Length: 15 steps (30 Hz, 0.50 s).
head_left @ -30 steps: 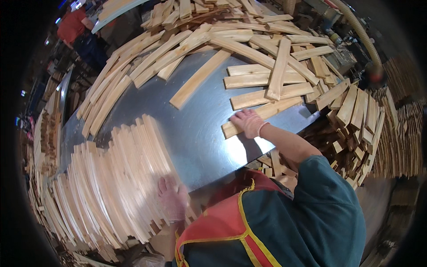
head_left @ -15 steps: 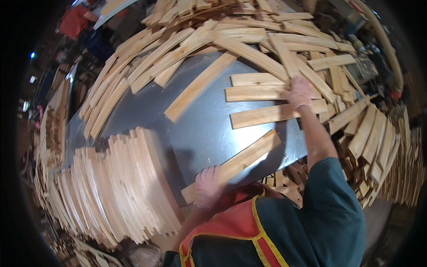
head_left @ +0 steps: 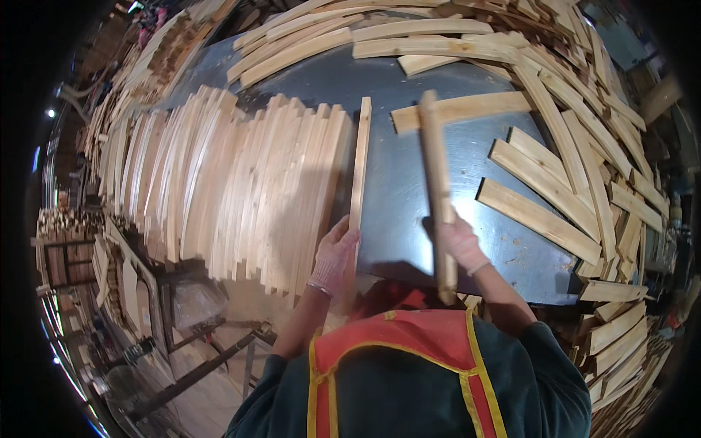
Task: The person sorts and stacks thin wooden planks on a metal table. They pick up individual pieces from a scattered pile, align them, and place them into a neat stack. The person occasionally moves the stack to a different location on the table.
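My left hand (head_left: 336,252), in a pale glove, is closed around the near end of a narrow wooden board (head_left: 361,157). That board stands on its edge, just right of a long row of upright boards (head_left: 292,190), with a slim gap between. My right hand (head_left: 461,242), also gloved, grips a second wooden board (head_left: 433,157) near its lower part. It too is turned edge-up, pointing away from me and slightly blurred. Beyond its far end a loose board (head_left: 478,108) lies flat on the dark metal tabletop (head_left: 394,197).
Loose boards (head_left: 544,201) lie fanned out on the right of the tabletop. More boards (head_left: 416,47) are heaped along the far edge, and a stack (head_left: 617,336) sits at the lower right. A metal frame (head_left: 197,372) stands on the floor at lower left.
My view has swung left toward the upright row. The left hand's board has turned from lying flat to edge-up beside the row. My right hand has brought a board over from the loose pile.
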{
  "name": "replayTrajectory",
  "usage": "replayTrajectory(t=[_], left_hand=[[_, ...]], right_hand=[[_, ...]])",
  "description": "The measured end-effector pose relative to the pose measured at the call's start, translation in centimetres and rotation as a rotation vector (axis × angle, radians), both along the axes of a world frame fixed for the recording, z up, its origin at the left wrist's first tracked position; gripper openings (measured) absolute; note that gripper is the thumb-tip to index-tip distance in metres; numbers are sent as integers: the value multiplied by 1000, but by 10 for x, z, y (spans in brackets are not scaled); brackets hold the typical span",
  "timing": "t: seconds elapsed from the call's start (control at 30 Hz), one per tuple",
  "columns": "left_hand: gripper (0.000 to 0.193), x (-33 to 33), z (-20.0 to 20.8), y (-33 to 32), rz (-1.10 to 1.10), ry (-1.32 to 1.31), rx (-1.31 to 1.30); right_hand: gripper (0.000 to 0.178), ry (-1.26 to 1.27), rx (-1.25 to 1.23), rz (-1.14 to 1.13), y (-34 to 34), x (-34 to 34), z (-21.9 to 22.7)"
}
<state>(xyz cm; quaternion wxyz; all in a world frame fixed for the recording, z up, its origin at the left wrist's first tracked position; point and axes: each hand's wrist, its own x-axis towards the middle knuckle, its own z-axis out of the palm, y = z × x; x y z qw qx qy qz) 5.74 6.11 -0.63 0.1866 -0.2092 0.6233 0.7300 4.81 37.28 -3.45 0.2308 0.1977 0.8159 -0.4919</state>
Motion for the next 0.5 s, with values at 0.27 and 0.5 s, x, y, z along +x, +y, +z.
replayTrajectory(t=[0.27,0.5], left_hand=[[82,15,28,-25,-585,548,-1456],[83,31,0,-54,-674,612,-1534]], right_hand=[[59,304,-144,690,-160,-48,-44],[54,445,696,466,47,-59,24]])
